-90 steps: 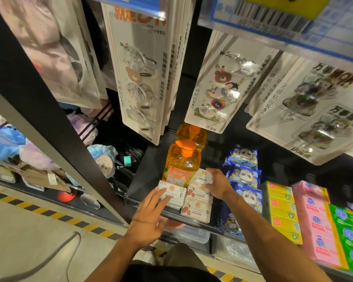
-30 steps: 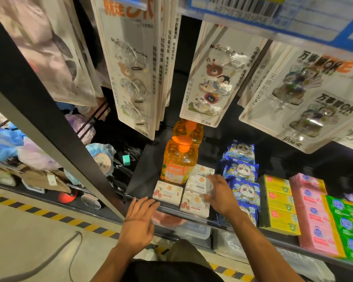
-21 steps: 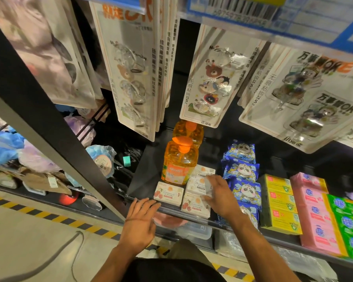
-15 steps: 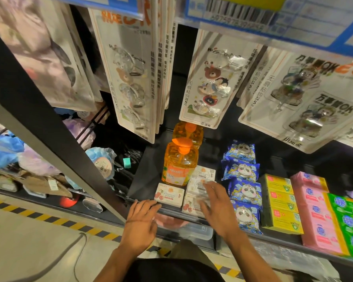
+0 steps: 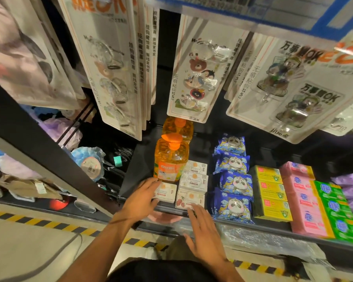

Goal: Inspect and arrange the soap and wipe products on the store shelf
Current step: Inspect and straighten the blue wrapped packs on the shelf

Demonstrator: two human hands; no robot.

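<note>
1. Shelf (image 5: 139, 159): black, and it carries all the soap and wipe stock. Its front lip runs across just under both hands.
2. Hook cards (image 5: 200, 74): white blister cards hang in rows above the shelf. From this angle their bottom edges cover the back of the stock.
3. Left hand (image 5: 140, 202): fingers straight, grip spread, holding nothing. The fingers lie against the left side of the single white box (image 5: 165, 191), with the tips near the base of the front bottle.
4. Right hand (image 5: 204, 231): grip spread, holding nothing. The fingertips are at the front edge of the cherry box (image 5: 190, 198); I cannot tell if they touch it.
5. Orange bottles (image 5: 170, 157): two pump bottles standing upright at the left end, one behind the other.
6. Wipe packs (image 5: 236, 182): four blue panda packs in a front-to-back line, just right of the white boxes.
7. Soap bars, further right in side-by-side rows: yellow (image 5: 271, 190), pink (image 5: 302, 186), green (image 5: 334, 204).
8. White boxes (image 5: 194, 181): a column of three between the bottles and the wipe packs, with the cherry box frontmost. The single white box sits beside it, in front of the bottle.
</note>
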